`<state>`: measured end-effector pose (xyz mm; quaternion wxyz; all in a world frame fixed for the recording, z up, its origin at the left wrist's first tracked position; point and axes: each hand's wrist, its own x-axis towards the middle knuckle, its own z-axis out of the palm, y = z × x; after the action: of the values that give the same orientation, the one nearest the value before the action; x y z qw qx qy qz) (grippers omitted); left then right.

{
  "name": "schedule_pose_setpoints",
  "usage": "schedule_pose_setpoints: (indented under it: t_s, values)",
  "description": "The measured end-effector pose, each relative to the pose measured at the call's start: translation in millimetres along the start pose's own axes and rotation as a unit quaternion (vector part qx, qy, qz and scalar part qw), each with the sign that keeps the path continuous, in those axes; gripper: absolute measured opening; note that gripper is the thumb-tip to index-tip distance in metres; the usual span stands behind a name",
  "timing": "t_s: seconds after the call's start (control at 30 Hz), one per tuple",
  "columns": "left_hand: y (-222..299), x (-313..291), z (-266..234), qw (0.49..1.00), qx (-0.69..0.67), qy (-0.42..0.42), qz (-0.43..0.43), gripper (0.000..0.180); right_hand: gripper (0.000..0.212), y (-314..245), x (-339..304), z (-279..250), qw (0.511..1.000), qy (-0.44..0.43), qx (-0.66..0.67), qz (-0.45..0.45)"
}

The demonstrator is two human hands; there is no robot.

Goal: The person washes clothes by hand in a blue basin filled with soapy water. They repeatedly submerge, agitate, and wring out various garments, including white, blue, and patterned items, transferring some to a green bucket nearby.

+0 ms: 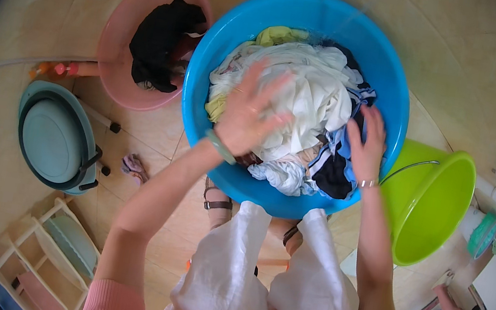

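Observation:
Clothes fill a large blue tub in front of my knees. A white cloth is heaped in the middle, with yellow-green cloth behind it. Over the heap's left part hovers my left hand, fingers spread and blurred, holding nothing; I cannot tell if it touches the cloth. My right hand is at the tub's right side, fingers apart, beside a blue-and-black garment that it seems to touch. A crumpled pale-blue and white piece lies at the near side.
A pink basin with black clothing stands left of the tub. To the right, a lime-green bucket leans over. Grey-green basins, a small cloth and a cream rack are at the left.

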<state>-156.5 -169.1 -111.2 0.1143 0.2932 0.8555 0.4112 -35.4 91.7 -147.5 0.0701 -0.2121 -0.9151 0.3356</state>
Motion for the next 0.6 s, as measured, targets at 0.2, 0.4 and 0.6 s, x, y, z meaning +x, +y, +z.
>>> schedule_pose_setpoints:
  t_s: [0.2, 0.4, 0.6]
  values:
    - [-9.8, -7.5, 74.6, 0.968, 0.233, -0.053, 0.074, 0.063, 0.051, -20.0, -53.0, 2.4, 0.980, -0.035, -0.194, -0.042]
    - [-68.0, 42.8, 51.2, 0.973, 0.219, -0.069, 0.020, 0.042, 0.045, 23.6, -14.9, 38.3, 0.953, 0.063, -0.284, -0.083]
    - [-63.9, 25.2, 0.0, 0.915, 0.346, -0.183, -0.099, 0.044, 0.042, 32.3, -9.6, 42.3, 0.946, 0.075, -0.307, -0.069]
